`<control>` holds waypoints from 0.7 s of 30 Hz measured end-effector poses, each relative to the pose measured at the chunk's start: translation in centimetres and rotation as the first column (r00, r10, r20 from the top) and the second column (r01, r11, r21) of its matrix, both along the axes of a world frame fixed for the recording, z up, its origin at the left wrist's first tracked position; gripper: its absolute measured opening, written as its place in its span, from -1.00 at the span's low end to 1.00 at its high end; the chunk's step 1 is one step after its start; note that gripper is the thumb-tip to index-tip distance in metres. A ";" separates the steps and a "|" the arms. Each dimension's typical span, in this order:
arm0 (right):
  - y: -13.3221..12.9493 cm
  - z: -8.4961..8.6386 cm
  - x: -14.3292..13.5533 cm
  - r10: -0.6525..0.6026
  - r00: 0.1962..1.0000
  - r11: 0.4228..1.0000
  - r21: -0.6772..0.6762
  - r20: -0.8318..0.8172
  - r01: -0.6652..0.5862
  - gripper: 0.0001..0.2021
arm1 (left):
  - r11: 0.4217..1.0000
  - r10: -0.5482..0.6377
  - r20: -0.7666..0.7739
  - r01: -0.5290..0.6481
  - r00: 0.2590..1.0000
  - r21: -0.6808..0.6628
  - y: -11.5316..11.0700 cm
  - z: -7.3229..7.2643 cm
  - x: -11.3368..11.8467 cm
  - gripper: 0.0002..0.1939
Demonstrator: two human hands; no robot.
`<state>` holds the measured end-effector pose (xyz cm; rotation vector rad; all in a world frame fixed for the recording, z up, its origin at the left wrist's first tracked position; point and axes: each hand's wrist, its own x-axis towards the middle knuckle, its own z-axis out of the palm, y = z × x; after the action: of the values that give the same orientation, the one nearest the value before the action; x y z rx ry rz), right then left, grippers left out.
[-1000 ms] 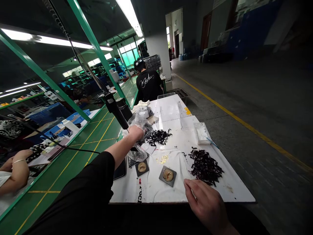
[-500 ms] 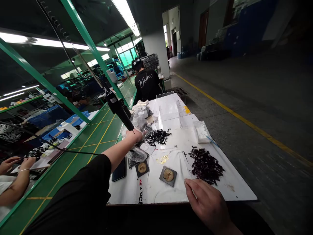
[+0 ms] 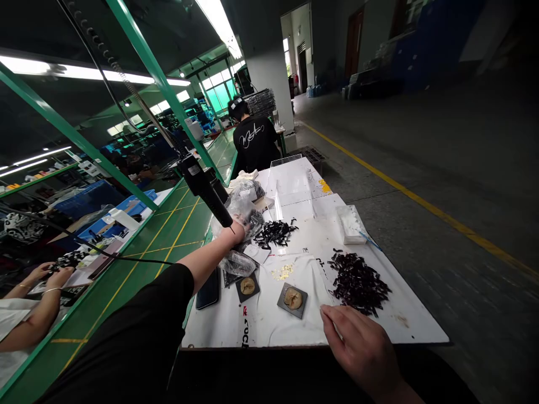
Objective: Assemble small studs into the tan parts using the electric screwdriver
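Observation:
My left hand reaches to the far left of the white table, among clear plastic bags. Its fingers are hidden by the bags and by a hanging black power screwdriver. Beside it lies a heap of small black parts. My right hand hovers at the near edge, thumb and forefinger pressed together; anything between them is too small to see. Close to it are a larger pile of dark strips and a grey square block with a tan round insert. Small gold pieces lie between the hands.
A second, similar block and a phone lie at left. A clear box and a transparent sheet stand farther back. One co-worker sits ahead; another person's hands work across the green belt.
My left hand has gone slightly deeper into the plastic bags. My right hand stays about where it was, its fingers still pinched. The view has shifted slightly.

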<state>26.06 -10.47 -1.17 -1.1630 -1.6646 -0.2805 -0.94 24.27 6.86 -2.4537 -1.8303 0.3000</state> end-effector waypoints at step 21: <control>0.0 -0.1 0.0 -0.008 1.000 1.000 -0.011 0.028 0.009 -0.88 | 0.996 -0.017 0.094 0.008 0.995 0.091 0.6 -0.3 -0.6 -0.54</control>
<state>26.04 -10.46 -1.30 -1.1792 -1.6876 -0.2944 -1.50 24.86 6.55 -2.4565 -1.8193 0.0992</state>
